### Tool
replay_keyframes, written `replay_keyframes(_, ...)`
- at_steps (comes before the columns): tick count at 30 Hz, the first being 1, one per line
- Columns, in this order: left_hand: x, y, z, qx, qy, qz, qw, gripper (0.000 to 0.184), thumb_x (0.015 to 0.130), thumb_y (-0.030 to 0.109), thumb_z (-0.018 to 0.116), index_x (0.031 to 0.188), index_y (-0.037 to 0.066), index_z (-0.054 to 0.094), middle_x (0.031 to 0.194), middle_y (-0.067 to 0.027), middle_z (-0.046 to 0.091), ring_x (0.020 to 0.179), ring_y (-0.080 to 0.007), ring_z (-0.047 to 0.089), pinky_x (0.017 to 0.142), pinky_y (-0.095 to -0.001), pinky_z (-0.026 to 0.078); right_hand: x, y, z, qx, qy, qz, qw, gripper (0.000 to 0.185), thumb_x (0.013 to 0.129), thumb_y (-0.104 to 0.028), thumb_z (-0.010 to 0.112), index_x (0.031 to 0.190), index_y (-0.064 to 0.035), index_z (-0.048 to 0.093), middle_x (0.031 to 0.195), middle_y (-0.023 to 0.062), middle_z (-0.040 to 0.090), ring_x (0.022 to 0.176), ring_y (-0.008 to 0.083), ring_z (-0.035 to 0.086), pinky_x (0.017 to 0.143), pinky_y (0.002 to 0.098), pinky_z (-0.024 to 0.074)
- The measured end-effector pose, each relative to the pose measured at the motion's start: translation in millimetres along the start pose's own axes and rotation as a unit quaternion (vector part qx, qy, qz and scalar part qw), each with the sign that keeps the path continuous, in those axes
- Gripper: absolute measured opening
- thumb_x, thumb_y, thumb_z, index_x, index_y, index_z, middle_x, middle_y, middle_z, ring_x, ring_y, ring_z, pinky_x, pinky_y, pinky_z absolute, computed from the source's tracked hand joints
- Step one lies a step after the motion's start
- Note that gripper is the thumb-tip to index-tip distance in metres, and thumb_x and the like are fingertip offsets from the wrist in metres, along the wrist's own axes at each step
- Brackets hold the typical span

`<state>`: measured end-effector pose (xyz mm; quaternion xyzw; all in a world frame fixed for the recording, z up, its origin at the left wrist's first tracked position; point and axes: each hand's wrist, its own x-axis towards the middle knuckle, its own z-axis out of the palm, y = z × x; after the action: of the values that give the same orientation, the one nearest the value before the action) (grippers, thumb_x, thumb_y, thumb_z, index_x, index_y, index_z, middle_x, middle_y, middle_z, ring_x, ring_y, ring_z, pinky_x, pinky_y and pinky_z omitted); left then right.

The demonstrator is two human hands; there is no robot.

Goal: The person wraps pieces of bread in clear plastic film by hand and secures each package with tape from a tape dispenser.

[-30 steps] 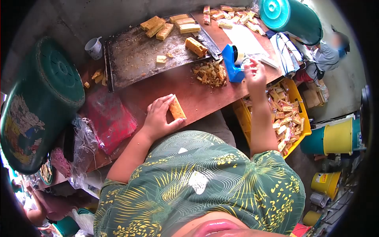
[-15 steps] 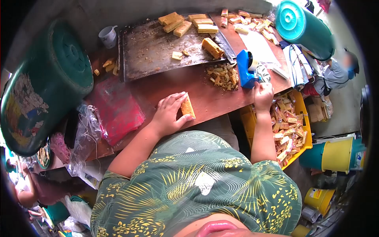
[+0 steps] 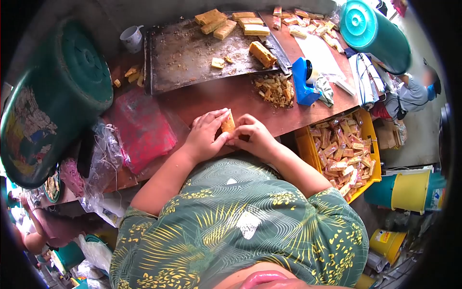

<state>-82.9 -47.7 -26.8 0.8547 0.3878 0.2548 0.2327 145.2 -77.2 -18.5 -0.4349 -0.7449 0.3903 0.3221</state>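
Yellow-brown bar [image 3: 228,121] held near the worktop's [image 3: 187,103] front edge
The left hand [image 3: 206,137] grips the bar; the right hand [image 3: 253,138] is curled at its right side, whether pinching anything cannot be told.

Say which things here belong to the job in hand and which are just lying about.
Likely the job: bar in the left hand, right hand at it; blue tape dispenser; tray and its bars; yellow crate and its packets.

Probably just lying about: mug; red plastic; green bin at left.
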Motion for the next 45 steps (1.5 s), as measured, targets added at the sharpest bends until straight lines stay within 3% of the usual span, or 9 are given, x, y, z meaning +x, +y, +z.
replay_keyframes(3, -0.7, -11.2, 0.1, -0.051, -0.009, 0.0, 0.999, 0.06, 0.089, 0.017, 0.064, 0.147, 0.007, 0.053, 0.151, -0.013, 0.052, 0.141, -0.0304, 0.047, 0.119, -0.0457, 0.029, 18.2, -1.1, 0.4, 0.022, 0.047, 0.06, 0.997, 0.063, 0.074, -0.017, 0.091, 0.127, -0.0054, 0.057, 0.109, 0.0107, 0.06, 0.094, 0.0227, 0.064, 0.084, 0.0348, 0.0563)
replay_keyframes(10, -0.9, -3.1, 3.2, -0.01, 0.038, 0.019, 0.999, 0.059, 0.081, 0.011, 0.067, 0.139, 0.007, 0.058, 0.145, -0.0134, 0.055, 0.137, -0.0314, 0.05, 0.115, -0.045, 0.037, 20.4, -14.8, -50.6, -0.093, 0.22, -0.001, 0.971, 0.044, 0.084, -0.016, 0.085, 0.12, -0.0054, 0.062, 0.103, 0.0079, 0.063, 0.083, 0.019, 0.066, 0.072, 0.0323, 0.0573)
replay_keyframes(15, 2.5, -0.9, 3.0, -0.013, 0.075, 0.009, 0.997, 0.047, 0.077, 0.015, 0.079, 0.119, 0.008, 0.061, 0.14, -0.0134, 0.058, 0.132, -0.0324, 0.054, 0.112, -0.0465, 0.039, -28.6, 84.4, -194.1, -0.152, 0.499, 0.077, 0.85, 0.03, 0.097, -0.021, 0.072, 0.115, 0.0024, 0.067, 0.107, 0.0134, 0.066, 0.085, 0.0183, 0.067, 0.075, 0.0313, 0.0566)
replay_keyframes(19, 5.4, -0.4, 6.1, -0.027, 0.08, 0.013, 0.996, 0.044, 0.076, 0.018, 0.082, 0.114, 0.01, 0.06, 0.136, -0.0121, 0.061, 0.129, -0.0321, 0.056, 0.11, -0.0472, 0.04, -13.1, 60.5, -198.7, 0.076, 0.399, 0.33, 0.852, 0.021, 0.106, -0.019, 0.06, 0.113, 0.0, 0.067, 0.102, 0.0068, 0.073, 0.091, 0.0142, 0.067, 0.076, 0.03, 0.0554)
replay_keyframes(22, 5.1, -1.1, 5.2, -0.044, 0.078, 0.016, 0.996, 0.044, 0.076, 0.019, 0.085, 0.113, 0.012, 0.061, 0.13, -0.0107, 0.064, 0.123, -0.0325, 0.059, 0.106, -0.0462, 0.043, -14.2, 120.7, -197.1, 0.024, 0.42, 0.128, 0.898, 0.025, 0.105, -0.023, 0.062, 0.121, -0.004, 0.065, 0.101, 0.0045, 0.073, 0.094, 0.0121, 0.066, 0.073, 0.0301, 0.0545)
replay_keyframes(24, 2.8, -2.6, 2.3, -0.059, 0.069, 0.013, 0.996, 0.045, 0.076, 0.019, 0.086, 0.113, 0.012, 0.062, 0.129, -0.0108, 0.064, 0.12, -0.0326, 0.061, 0.104, -0.0454, 0.045, -19.6, 101.9, -181.3, -0.145, 0.448, 0.069, 0.88, 0.019, 0.098, -0.023, 0.07, 0.098, -0.0044, 0.073, 0.098, 0.014, 0.071, 0.101, 0.0246, 0.064, 0.084, 0.0401, 0.0517)
replay_keyframes(29, 1.8, -1.5, -2.0, -0.099, 0.074, 0.01, 0.992, 0.043, 0.076, 0.019, 0.089, 0.111, 0.011, 0.065, 0.121, -0.0106, 0.065, 0.112, -0.0313, 0.064, 0.097, -0.0429, 0.051, -54.7, 94.6, -160.2, -0.433, 0.46, 0.088, 0.77, 0.029, 0.092, -0.027, 0.075, 0.079, -0.0021, 0.073, 0.093, 0.0175, 0.066, 0.093, 0.0368, 0.062, 0.087, 0.0477, 0.0487)
replay_keyframes(38, 2.8, 0.2, 3.6, -0.123, 0.122, 0.089, 0.981, 0.041, 0.078, 0.013, 0.09, 0.11, 0.009, 0.065, 0.112, -0.012, 0.062, 0.097, -0.0274, 0.069, 0.081, -0.0377, 0.06, -18.3, 27.9, -96.1, -0.087, 0.178, 0.081, 0.977, 0.021, 0.097, -0.018, 0.067, 0.086, -0.0009, 0.073, 0.086, 0.0113, 0.064, 0.085, 0.024, 0.062, 0.078, 0.036, 0.0501)
replay_keyframes(45, 2.6, 11.2, -3.2, -0.008, 0.189, 0.169, 0.967, 0.044, 0.076, 0.028, 0.091, 0.103, 0.007, 0.064, 0.105, -0.0101, 0.067, 0.096, -0.0301, 0.068, 0.081, -0.0414, 0.058, 40.6, -46.7, -21.2, -0.121, -0.041, -0.02, 0.992, 0.028, 0.089, -0.028, 0.076, 0.083, -0.0009, 0.074, 0.081, 0.0161, 0.064, 0.077, 0.0341, 0.064, 0.07, 0.0448, 0.0525)
